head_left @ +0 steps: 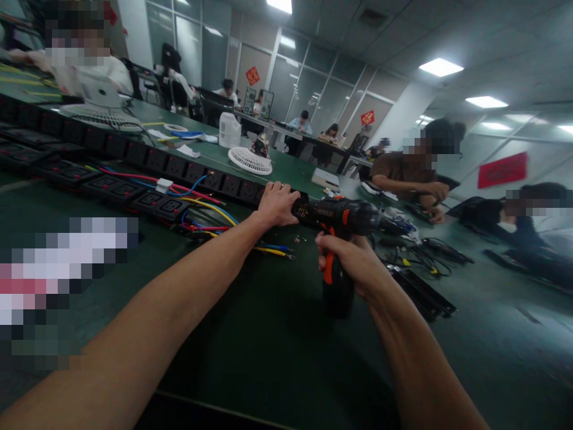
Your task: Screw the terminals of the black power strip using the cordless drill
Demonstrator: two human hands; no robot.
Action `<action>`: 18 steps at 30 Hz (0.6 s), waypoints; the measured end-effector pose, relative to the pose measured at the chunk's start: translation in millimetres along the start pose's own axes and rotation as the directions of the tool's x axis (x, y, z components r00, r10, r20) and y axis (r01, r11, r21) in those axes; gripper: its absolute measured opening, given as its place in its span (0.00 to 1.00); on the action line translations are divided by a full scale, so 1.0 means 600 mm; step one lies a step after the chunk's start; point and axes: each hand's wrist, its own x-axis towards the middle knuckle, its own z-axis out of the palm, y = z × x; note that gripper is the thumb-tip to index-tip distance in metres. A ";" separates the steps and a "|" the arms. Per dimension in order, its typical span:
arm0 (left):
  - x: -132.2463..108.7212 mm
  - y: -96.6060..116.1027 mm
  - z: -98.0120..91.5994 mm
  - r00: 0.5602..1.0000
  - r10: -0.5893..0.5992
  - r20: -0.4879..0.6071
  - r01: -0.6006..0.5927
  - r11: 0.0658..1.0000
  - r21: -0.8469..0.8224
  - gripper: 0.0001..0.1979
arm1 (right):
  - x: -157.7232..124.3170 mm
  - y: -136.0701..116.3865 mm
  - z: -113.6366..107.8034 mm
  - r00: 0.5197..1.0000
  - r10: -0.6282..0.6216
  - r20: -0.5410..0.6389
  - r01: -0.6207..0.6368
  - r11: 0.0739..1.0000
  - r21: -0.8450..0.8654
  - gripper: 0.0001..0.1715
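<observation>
The right hand [353, 257] is grasping a black-and-orange pistol-shaped power drill [344, 216] by its handle, fingers wrapping around near the orange trigger. The left hand [278, 206] is clasping a long black plastic socket strip [154, 160] close to its near end, thumb side toward the wearer. That end is lying just left of the drill, between the two hands; the left hand is the nearer, being on it. The strip's long axis is running away leftward, and the drill's body is lying roughly in line with it, its front apparently facing the strip's end. Whether the two are touching, I cannot tell. Small loose metal bits [301, 239] are lying below on the dark green bench [264, 334]. Farther left, red, blue and yellow wires [219, 209] are trailing over a second black socket strip [125, 190]; rightward, black cables [441, 248] are lying beyond the drill.
</observation>
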 end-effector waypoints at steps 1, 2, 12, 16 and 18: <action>0.000 0.000 0.000 1.000 -0.003 0.003 0.003 1.000 0.000 0.32 | 0.000 0.000 -0.001 1.000 -0.005 0.006 0.005 1.000 -0.001 0.09; 0.000 0.000 0.000 1.000 -0.005 0.005 0.005 1.000 0.002 0.32 | 0.000 0.001 -0.001 1.000 -0.011 0.012 0.011 1.000 -0.002 0.08; 0.001 -0.001 0.001 1.000 0.002 0.000 -0.002 1.000 0.005 0.32 | -0.002 -0.002 0.002 1.000 -0.010 -0.012 0.010 1.000 0.011 0.08; 0.001 0.000 0.000 1.000 -0.002 0.007 0.002 1.000 -0.007 0.33 | -0.001 -0.002 0.001 1.000 -0.010 -0.003 0.010 1.000 0.002 0.07; 0.001 -0.001 0.000 1.000 -0.006 0.012 0.006 1.000 -0.002 0.33 | -0.001 -0.001 0.001 1.000 -0.015 -0.001 0.015 1.000 0.003 0.06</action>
